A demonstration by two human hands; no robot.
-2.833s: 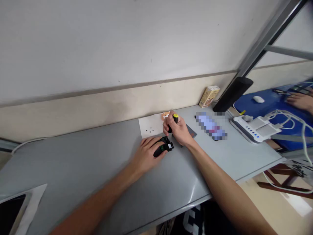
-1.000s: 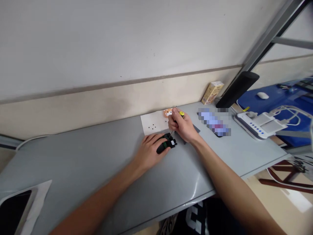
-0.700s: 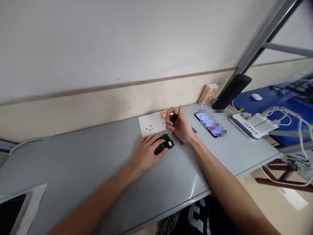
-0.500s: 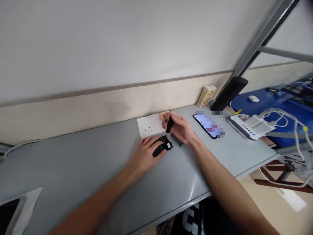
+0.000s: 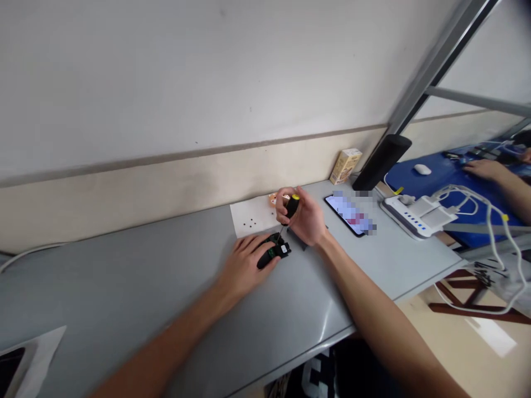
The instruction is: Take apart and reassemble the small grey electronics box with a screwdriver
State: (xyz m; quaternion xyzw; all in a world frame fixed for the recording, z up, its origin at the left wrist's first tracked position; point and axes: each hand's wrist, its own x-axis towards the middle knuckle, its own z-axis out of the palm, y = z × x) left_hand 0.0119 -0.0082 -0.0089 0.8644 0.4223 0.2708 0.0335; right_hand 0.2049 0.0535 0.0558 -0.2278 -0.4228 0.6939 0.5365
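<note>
My left hand (image 5: pixel 245 263) lies flat on the grey table (image 5: pixel 124 287) and pins down a small black device (image 5: pixel 274 251) with green parts showing inside. My right hand (image 5: pixel 302 216) grips a small screwdriver (image 5: pixel 291 206) with a black handle and yellow cap, held nearly upright with its tip down on the device. Just behind the hands lies a white paper sheet (image 5: pixel 251 216) with several tiny dark screws (image 5: pixel 250 223) on it. An orange cartoon-faced item (image 5: pixel 272 198) peeks out behind my right fingers.
A phone (image 5: pixel 350 213) with a lit screen lies right of my right hand. Farther right stand a small yellow carton (image 5: pixel 345 166), a black leaning post (image 5: pixel 381 161) and a white charging hub (image 5: pixel 415 213) with cables. Another person's hand (image 5: pixel 483 168) rests on a blue desk. A white-edged dark tray (image 5: pixel 25 362) sits front left.
My right hand has kept re-gripping and turning the screwdriver on the device. The left hand has stayed on the device. The other person's hand has come back into view at the far right.
</note>
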